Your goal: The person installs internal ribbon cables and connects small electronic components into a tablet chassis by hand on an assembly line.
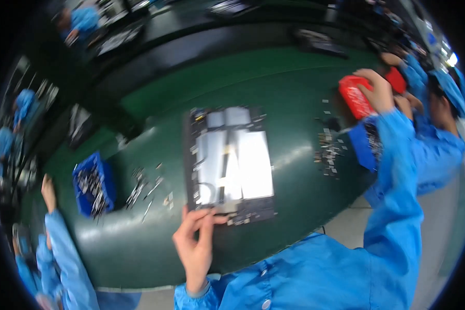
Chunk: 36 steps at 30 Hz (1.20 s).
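An opened tablet-like device (254,163) lies on the green table in front of me, its silvery battery panels and black inner parts exposed. My left hand (195,243) pinches its lower left edge between thumb and fingers. Stretched out to the far right, my right hand (380,93) grips the upper edge of a red box (355,98), which looks tilted; blur hides its contents. Just below that box is a blue bin (360,147) full of small parts. Loose small pieces (329,150) are scattered on the table beside the bin.
At the left, another blue bin (108,181) holds many thin parts, with several loose strips (137,187) nearby. A co-worker's hand (48,194) rests at the table's left edge. Another person in blue (444,144) sits close on the right. A dark raised shelf (217,46) runs behind.
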Each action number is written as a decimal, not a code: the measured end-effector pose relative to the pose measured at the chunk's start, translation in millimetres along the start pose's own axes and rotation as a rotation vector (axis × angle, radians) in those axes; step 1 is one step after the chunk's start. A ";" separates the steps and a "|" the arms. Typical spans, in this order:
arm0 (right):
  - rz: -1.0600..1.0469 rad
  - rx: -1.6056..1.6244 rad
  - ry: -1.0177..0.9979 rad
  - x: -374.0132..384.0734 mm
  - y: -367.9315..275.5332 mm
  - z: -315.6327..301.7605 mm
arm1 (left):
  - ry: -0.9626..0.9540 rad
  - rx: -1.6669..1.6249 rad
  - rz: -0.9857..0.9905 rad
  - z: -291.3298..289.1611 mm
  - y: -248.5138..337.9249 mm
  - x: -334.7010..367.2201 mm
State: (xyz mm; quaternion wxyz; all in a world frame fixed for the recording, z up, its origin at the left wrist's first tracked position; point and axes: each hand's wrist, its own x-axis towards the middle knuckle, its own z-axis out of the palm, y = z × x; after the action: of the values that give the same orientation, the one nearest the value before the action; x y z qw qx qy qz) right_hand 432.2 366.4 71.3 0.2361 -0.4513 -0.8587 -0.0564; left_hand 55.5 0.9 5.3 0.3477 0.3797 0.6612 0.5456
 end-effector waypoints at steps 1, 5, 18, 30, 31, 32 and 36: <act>0.001 0.262 -0.027 -17.1 -73.0 -8.5 | -0.037 -0.013 -0.051 0.0 4.3 0.2; -0.177 0.742 -0.610 -99.1 -247.3 12.9 | -0.113 -0.019 -0.024 0.9 5.5 1.2; -0.438 0.572 -0.290 -119.1 -301.3 11.6 | -0.191 0.233 0.009 -1.5 29.6 -37.1; 0.566 1.239 -0.784 -50.0 -348.4 57.2 | -0.155 0.760 0.246 2.0 -15.2 -40.1; 0.573 1.235 -0.792 -47.6 -350.2 64.0 | -0.127 0.792 0.306 3.9 -18.4 -43.8; 0.583 1.221 -0.820 -46.7 -351.7 71.0 | -0.099 0.823 0.366 4.1 -20.5 -45.3; 0.532 1.112 -0.866 -49.0 -352.5 75.8 | -0.127 0.865 0.399 0.2 -18.3 -41.0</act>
State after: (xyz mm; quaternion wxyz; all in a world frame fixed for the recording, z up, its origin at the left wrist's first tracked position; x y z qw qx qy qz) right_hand 146.3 146.5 23.0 0.0759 -0.4395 -0.6387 0.6271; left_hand 72.6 -37.3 -10.8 0.0862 0.6416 0.7192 0.2524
